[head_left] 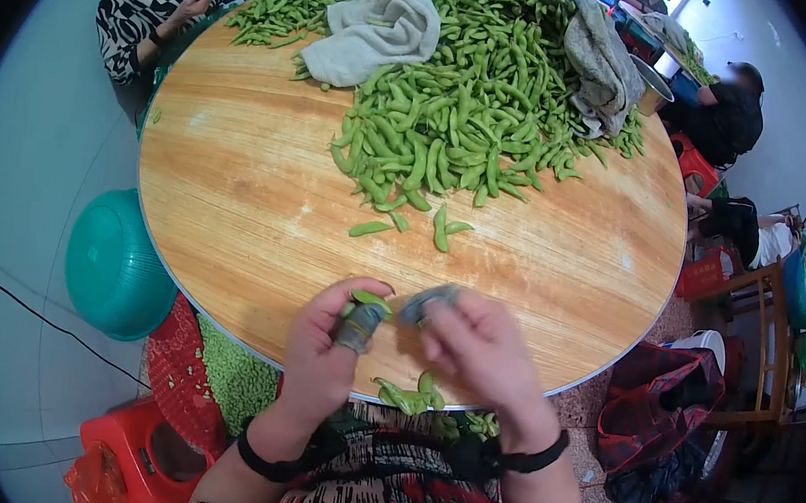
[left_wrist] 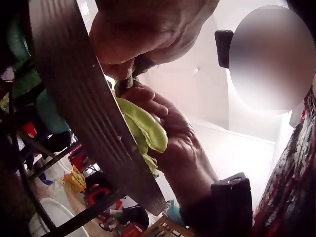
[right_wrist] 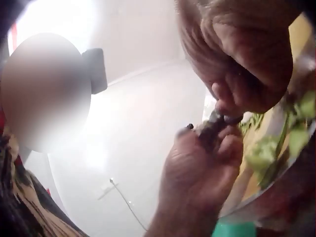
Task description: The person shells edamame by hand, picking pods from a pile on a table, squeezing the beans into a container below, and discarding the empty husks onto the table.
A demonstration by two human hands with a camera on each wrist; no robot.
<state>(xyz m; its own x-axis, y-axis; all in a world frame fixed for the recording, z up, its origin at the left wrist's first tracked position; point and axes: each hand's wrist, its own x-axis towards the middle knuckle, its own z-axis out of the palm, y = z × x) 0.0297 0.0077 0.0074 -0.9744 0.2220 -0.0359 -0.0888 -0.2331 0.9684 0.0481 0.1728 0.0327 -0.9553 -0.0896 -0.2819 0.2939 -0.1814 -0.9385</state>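
My left hand [head_left: 320, 341] is over the near edge of the table and pinches a green soybean pod [head_left: 370, 300] between its fingers and thumb. Grey wrapping [head_left: 359, 328] covers that thumb. Just to the right is my right hand [head_left: 487, 344], its fingers curled and a grey-wrapped digit [head_left: 428, 303] pointing toward the pod. I cannot tell whether it holds anything. Both hands come close together in the right wrist view, the right hand [right_wrist: 242, 54] above the left [right_wrist: 197, 173]. Below them, several pods [head_left: 407, 396] lie at the table edge, seen large as flattened pods [left_wrist: 143, 126] in the left wrist view.
A large heap of soybean pods [head_left: 477, 112] covers the far part of the round wooden table [head_left: 244, 176], with cloths [head_left: 377, 33] on it. Shelled beans [head_left: 238, 377] lie below the near left edge. A green basin [head_left: 122, 261] and red stool [head_left: 146, 455] stand left.
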